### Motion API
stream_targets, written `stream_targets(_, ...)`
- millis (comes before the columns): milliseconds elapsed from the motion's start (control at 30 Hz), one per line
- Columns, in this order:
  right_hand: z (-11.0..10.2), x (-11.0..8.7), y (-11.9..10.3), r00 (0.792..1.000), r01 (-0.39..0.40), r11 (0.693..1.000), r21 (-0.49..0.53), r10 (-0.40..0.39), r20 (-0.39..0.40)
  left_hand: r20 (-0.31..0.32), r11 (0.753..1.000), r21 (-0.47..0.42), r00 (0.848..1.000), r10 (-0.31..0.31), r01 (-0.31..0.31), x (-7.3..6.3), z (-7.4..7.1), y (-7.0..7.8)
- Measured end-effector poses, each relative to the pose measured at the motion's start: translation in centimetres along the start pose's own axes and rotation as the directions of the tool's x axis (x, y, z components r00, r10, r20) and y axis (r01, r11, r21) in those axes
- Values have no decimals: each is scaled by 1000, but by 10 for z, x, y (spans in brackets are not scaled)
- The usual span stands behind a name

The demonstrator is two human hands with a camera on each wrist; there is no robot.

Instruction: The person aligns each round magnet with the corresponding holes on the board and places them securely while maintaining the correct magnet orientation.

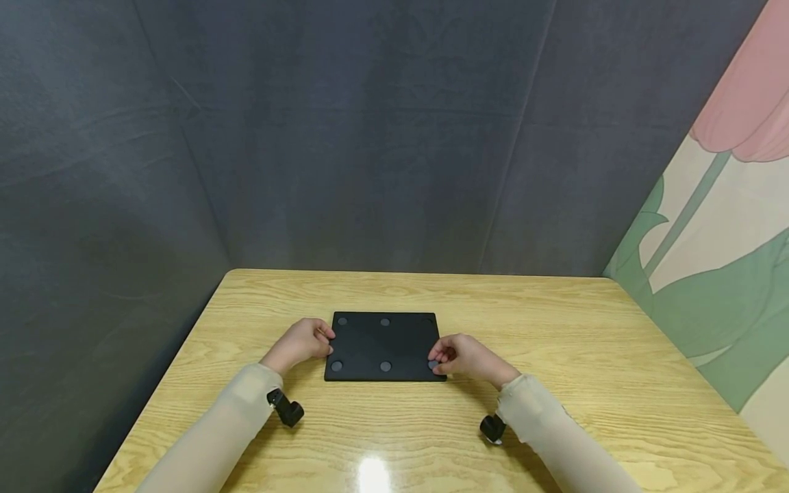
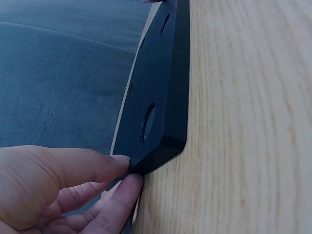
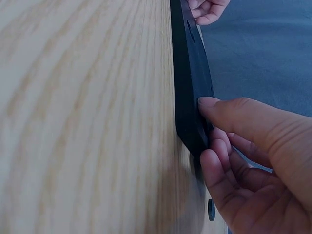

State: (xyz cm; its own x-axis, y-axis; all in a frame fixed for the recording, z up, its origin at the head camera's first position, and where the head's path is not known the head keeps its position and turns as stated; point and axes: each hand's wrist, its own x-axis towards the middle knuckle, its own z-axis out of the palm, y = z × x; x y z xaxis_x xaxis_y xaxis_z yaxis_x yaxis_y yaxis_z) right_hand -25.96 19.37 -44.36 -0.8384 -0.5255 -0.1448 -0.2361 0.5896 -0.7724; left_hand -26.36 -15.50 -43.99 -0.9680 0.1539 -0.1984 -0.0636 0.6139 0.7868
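Observation:
A flat black rectangular board (image 1: 385, 342) with round, shallow-looking recesses along its two long sides lies on the wooden table. My left hand (image 1: 310, 338) grips its left edge; in the left wrist view the thumb (image 2: 114, 165) is on the top face and a finger (image 2: 127, 192) meets the side. At the near right corner, my right hand (image 1: 462, 356) holds the board, the thumb (image 3: 219, 109) over the top face and a fingertip (image 3: 210, 163) against the side. The thumb partly covers the near right recess. The board's underside is hidden.
The pale wood table (image 1: 555, 329) stretches around the board. A dark curtain (image 1: 370, 137) hangs behind and at left, and a flower-patterned panel (image 1: 709, 294) stands at right. One small dark round piece (image 3: 211, 209) shows below the right hand in the right wrist view.

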Motion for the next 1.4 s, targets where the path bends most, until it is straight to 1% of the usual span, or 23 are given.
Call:
stream_targets(200,0,0,0,1000,-3,1000,-5,3,2,4,1000,-14,1000,1,-1,0,0,-1)
stream_targets(567,-1,1,0,1000,-23,1000,-2,23,4,3,1000,-11,1000,-12,12,0,0,1)
stream_targets(1067,0,0,-1,1000,-6,1000,-20,6,2,7,1000,-13,1000,-9,9,1,1,-1)
stream_targets(1267,-2,-1,-7,1000,6,999,-50,-6,-6,8,1000,-10,1000,-8,8,2,1,-1)
stream_targets(1400,-9,0,-15,999,34,997,-64,-36,-27,11,1000,-16,1000,-4,4,2,0,-1)
